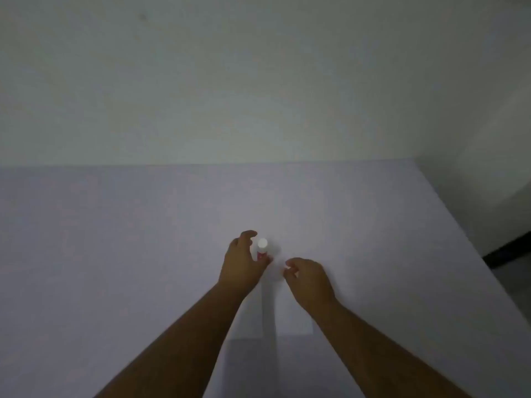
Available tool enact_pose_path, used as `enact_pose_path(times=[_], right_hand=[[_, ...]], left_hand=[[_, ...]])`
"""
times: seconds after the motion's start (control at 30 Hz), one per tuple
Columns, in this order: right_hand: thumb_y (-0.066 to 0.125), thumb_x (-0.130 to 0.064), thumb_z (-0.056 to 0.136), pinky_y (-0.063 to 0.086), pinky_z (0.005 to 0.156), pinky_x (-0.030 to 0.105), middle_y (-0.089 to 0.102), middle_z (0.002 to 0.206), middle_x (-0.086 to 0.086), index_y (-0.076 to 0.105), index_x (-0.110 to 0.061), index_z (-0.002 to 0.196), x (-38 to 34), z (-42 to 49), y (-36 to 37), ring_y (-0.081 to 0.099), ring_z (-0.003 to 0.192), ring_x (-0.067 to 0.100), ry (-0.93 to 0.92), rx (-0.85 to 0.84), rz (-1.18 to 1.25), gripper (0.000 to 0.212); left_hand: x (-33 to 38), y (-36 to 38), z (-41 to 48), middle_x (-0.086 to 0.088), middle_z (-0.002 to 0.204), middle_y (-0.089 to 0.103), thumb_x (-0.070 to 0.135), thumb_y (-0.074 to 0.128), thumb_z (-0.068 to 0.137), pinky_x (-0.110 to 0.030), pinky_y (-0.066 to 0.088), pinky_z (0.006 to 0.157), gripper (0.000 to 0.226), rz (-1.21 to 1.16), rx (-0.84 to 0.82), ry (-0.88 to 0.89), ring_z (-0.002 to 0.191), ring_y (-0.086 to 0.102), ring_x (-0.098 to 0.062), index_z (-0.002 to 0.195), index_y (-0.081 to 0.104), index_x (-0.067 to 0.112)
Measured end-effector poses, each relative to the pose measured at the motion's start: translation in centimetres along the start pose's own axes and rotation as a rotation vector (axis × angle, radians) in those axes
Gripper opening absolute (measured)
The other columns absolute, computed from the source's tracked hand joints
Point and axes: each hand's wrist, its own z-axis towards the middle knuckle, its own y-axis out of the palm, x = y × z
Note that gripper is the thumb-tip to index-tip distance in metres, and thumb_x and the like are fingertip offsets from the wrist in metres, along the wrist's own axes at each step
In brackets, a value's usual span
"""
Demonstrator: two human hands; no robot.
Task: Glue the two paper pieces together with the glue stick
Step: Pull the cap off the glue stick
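Note:
A glue stick (262,248) with a white top and red body stands upright on the table. My left hand (240,264) is cupped around it: the thumb touches the red base and the index finger curls just left of the top. The dim, blurred picture hides whether the grip is closed. My right hand (309,278) hovers just right of it, fingers loosely curled, nothing visible in them. Beneath and in front of the hands lie the white paper pieces (296,317), with a shadowed seam running between them toward me.
The pale table (115,254) stretches left and far back to a plain wall (230,81). Its right edge (471,242) runs diagonally, with a dark floor strip (508,251) beyond it.

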Motion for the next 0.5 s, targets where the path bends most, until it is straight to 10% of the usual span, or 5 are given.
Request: enact_pose_path(times=[0.23, 0.5], right_hand=[[0.061, -0.027, 0.087, 0.043, 0.088, 0.025, 0.068, 0.113, 0.008, 0.061, -0.011, 0.117, 0.4, 1.5, -0.1, 0.06, 0.101, 0.02, 0.019, -0.029, 0.167, 0.034], [0.052, -0.043, 0.089, 0.044, 0.092, 0.03, 0.063, 0.121, 0.002, 0.056, -0.02, 0.123, -0.4, 1.2, -1.7, 0.057, 0.103, 0.015, 0.013, -0.251, 0.427, 0.041]], left_hand=[[0.1, 0.5, 1.1, 0.004, 0.091, 0.068, 0.024, 0.058, 0.088, -0.01, 0.038, 0.061, 0.011, -0.072, 0.002, -0.024, 0.078, 0.062, -0.008, 0.1, 0.058, 0.023], [0.8, -2.2, 1.1, -0.003, 0.104, 0.067, 0.029, 0.055, 0.091, -0.033, 0.049, 0.092, 0.017, -0.508, -0.152, -0.13, 0.098, 0.063, -0.016, 0.106, 0.06, 0.023]])
